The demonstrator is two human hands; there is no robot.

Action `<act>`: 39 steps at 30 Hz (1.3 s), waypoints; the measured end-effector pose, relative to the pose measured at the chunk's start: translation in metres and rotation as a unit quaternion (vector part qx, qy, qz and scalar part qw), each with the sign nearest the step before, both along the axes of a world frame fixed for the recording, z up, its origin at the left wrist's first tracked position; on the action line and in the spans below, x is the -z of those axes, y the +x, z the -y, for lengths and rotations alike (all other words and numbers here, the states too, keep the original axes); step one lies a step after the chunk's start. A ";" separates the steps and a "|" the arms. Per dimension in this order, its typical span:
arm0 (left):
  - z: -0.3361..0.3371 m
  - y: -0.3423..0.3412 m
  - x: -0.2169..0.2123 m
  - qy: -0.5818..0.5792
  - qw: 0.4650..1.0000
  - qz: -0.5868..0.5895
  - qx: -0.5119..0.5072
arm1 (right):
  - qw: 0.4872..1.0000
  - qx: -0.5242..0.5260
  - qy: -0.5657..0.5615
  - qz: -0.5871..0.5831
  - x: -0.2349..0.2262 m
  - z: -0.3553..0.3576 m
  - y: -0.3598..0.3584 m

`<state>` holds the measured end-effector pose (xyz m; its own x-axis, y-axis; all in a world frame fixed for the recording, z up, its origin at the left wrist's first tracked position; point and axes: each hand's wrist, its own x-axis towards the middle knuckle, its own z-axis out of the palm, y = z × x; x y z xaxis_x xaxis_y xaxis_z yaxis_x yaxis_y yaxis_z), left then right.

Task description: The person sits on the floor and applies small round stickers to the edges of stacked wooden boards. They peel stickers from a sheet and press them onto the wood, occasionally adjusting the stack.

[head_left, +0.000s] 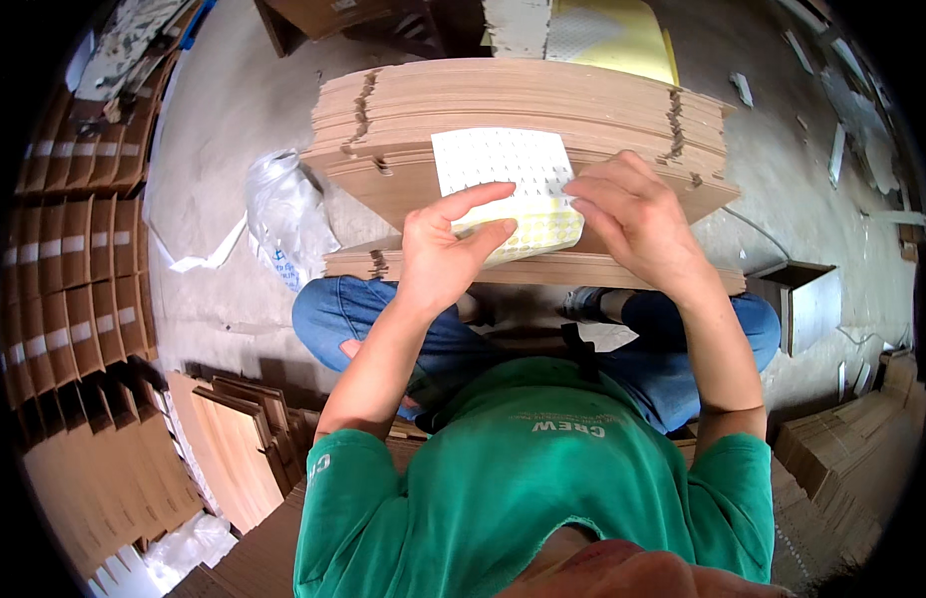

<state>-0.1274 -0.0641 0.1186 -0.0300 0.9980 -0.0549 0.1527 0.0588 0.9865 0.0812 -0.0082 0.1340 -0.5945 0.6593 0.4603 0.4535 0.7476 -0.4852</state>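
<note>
A sheet of small round stickers (pixel 503 159), white on its upper part and yellowish on its lower part, is held up in front of me. My left hand (pixel 448 244) pinches its left side between thumb and fingers. At the sheet's right edge my right hand (pixel 637 219) has its thumb and fingertips pressed together; whether they grip the sheet or a single sticker is too small to tell. Behind and below the sheet lies a stack of flat brown cardboard (pixel 523 95), with another cardboard edge (pixel 542 271) nearer my knees.
A clear plastic bag (pixel 283 214) lies on the floor left of the stack. Cardboard dividers (pixel 74 249) stand in rows at far left, wooden boards (pixel 239 448) near my left elbow. To the right are an open box (pixel 809 307) and more flat cardboard (pixel 851 429).
</note>
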 end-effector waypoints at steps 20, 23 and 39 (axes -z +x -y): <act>-0.002 0.006 0.002 -0.004 0.999 -0.045 0.010 | 0.996 -0.018 -0.082 0.033 0.014 0.011 0.002; -0.003 0.005 0.005 -0.013 0.999 -0.036 0.008 | 0.997 -0.013 -0.058 0.041 0.018 0.012 0.000; -0.007 0.007 0.000 -0.040 0.999 -0.008 0.003 | 0.999 0.027 -0.023 0.015 0.024 0.006 0.002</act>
<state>-0.1203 -0.0575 0.1183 -0.0264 0.9905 -0.1349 0.1681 0.1374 0.9761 0.0832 -0.0144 0.1104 -0.5698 0.7112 0.4116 0.5079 0.6986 -0.5040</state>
